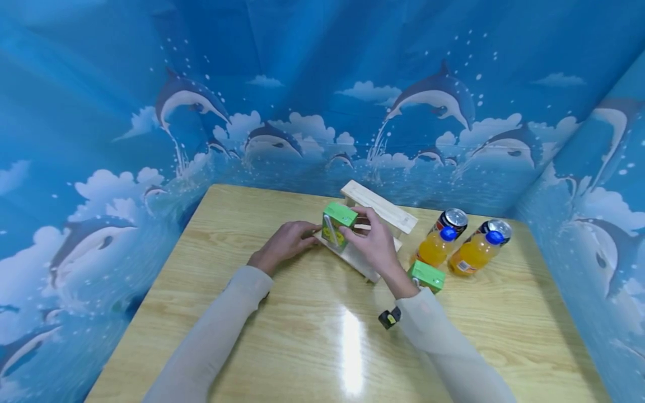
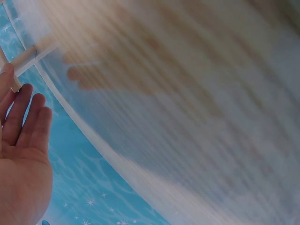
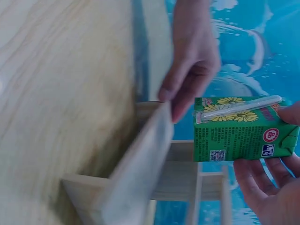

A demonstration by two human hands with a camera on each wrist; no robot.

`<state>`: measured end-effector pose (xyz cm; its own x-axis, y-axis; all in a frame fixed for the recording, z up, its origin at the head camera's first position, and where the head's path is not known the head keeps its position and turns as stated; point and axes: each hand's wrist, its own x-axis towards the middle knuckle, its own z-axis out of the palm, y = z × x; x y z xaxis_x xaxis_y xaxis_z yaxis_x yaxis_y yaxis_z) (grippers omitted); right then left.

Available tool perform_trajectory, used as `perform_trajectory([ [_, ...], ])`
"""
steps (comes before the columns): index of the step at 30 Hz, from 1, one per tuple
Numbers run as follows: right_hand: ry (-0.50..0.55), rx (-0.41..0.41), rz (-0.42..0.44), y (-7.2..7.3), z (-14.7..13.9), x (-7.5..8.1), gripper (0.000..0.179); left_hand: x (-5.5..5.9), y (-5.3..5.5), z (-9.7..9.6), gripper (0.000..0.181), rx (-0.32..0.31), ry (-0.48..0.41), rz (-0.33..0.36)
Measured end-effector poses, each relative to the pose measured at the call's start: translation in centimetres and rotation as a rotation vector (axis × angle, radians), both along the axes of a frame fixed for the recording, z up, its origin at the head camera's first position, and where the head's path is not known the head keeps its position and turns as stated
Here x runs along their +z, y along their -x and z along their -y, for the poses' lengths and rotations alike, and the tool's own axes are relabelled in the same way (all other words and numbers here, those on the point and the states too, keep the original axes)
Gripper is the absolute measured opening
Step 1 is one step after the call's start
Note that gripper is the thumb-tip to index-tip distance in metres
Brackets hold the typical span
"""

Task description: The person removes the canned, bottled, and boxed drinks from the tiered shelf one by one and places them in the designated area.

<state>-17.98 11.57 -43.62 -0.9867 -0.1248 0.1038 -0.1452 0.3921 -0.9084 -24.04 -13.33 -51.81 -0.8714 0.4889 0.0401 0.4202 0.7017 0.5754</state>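
My right hand (image 1: pixel 375 243) grips a green juice box (image 3: pixel 234 138) with a straw in clear wrap on its side. In the head view the box is upright over the left end of a small two-step wooden rack (image 1: pixel 380 206). The right wrist view shows a gap between the box and the rack's lower board. My left hand (image 1: pixel 289 244) pinches the left end of that board between thumb and fingers. In the left wrist view the left hand's fingers (image 2: pixel 40 122) are fairly straight at the rack's end.
Right of the rack stand two orange juice bottles (image 1: pixel 432 250) with blue caps and two dark cans (image 1: pixel 455 217). Another green juice box (image 1: pixel 427 275) is beside my right forearm. A blue dolphin-print curtain (image 1: pixel 312 134) surrounds the wooden table (image 1: pixel 282 347).
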Motion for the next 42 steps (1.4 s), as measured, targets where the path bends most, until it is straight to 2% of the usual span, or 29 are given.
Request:
perform_trajectory([
  [8, 0.018, -0.02, -0.031, -1.5, -2.3, 2.6, 0.05, -0.1, 0.0, 0.1, 0.048, 0.001, 0.02, 0.006],
  [22, 0.037, -0.027, -0.089, -3.5, -6.3, 4.9, 0.048, 0.0, 0.0, 0.0, 0.049, -0.005, 0.018, 0.004],
  [32, 0.012, -0.047, -0.162, -4.7, -9.5, 5.8, 0.046, -0.1, -0.1, 0.1, 0.048, -0.014, 0.011, 0.005],
  [42, -0.053, -0.115, -0.169, -6.5, -12.0, 6.3, 0.049, -0.1, -0.1, 0.1, 0.049, -0.012, 0.009, 0.003],
])
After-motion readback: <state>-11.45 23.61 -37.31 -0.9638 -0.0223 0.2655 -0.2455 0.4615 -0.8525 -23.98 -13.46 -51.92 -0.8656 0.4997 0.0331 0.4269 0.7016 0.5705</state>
